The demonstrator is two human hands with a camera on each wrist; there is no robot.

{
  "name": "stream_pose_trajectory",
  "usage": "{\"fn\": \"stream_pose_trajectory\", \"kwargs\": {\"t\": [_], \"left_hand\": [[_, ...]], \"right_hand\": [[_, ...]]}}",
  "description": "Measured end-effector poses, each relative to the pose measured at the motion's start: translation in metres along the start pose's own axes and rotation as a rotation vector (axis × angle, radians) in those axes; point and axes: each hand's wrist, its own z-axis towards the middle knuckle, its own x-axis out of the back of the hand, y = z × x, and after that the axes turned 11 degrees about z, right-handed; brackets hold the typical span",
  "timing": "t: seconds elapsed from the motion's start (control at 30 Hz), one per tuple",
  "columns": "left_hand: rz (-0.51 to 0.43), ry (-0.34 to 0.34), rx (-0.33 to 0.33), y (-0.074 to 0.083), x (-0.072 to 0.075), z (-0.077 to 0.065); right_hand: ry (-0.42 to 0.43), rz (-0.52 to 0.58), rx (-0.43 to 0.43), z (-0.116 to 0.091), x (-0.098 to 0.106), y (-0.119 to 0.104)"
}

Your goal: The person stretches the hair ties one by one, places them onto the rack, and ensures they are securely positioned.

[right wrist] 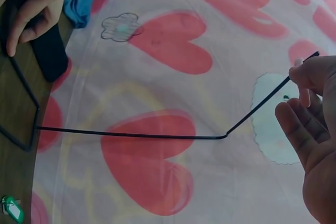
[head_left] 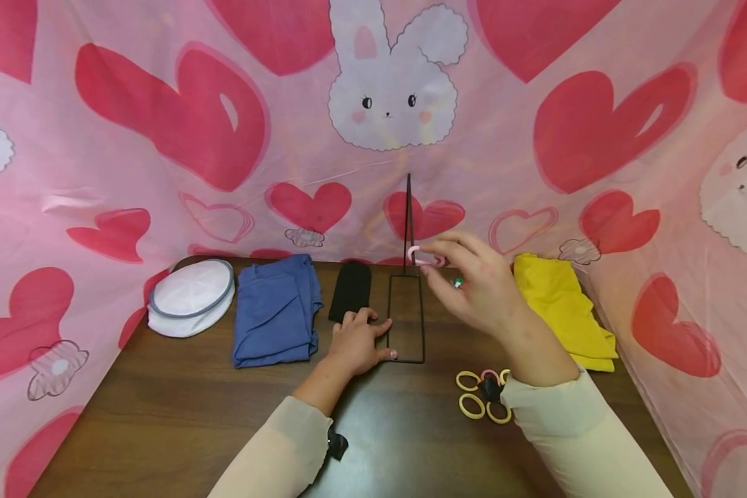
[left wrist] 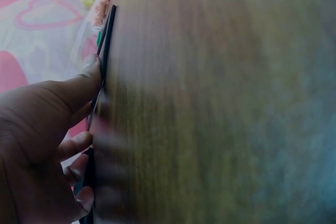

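A black wire stand (head_left: 406, 361) has a rectangular base on the table and a thin post rising at its back, with an arm bent toward the viewer (right wrist: 257, 109). My left hand (head_left: 356, 344) rests at the base's near left, its thumb and index finger touching the wire. Between thumb and fingertips, my right hand (head_left: 476, 277) pinches a pink ring (head_left: 416, 253) by its right side. The ring is beside the tip of the stand's arm; whether the wire passes through it I cannot tell. In the right wrist view the hand mostly hides the ring.
Left of the stand lie a black flat case (head_left: 351, 285), folded blue cloth (head_left: 275, 311) and a white round fabric item with a grey rim (head_left: 191, 294). Rightward are yellow cloth (head_left: 560, 311), yellow rings (head_left: 472, 406) around a black piece and a green tag (right wrist: 12, 209). Printed cloth (head_left: 311, 152) walls the back.
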Motion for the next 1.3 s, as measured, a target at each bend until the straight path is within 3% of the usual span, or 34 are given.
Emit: {"fn": "stream_pose_trajectory", "kwargs": {"t": [0.7,0.93,1.3], "left_hand": [[0.047,-0.019,-0.006,0.001,-0.003,0.001],[0.043,-0.02,-0.001,0.0,-0.002,-0.001],[0.055,-0.01,0.002,0.0,-0.002,-0.002]], "right_hand": [[0.056,0.051,-0.069,0.023,-0.023,0.052],[0.056,0.057,-0.128,0.033,-0.029,0.067],[0.13,0.06,-0.257,0.047,-0.043,0.093]]}}
